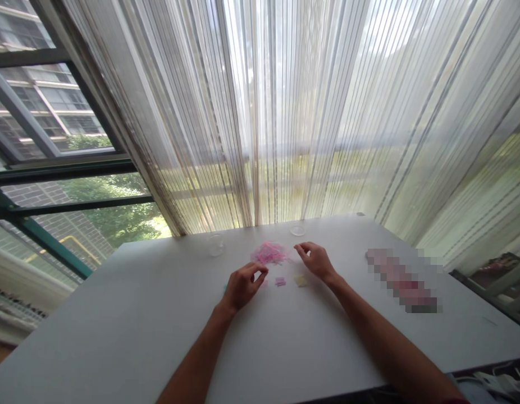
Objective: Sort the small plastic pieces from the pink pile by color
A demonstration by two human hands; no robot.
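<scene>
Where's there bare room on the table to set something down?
The white table is bare left of the left forearm and between it and the right forearm, nearer the wearer than the yellow pieces. Crowded: the middle, with the pink pile, left hand and right hand.

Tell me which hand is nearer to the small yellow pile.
Right. The right hand is just beyond the yellow pile, slightly to its right; the left hand is farther off to its left, past the purple pile.
</scene>
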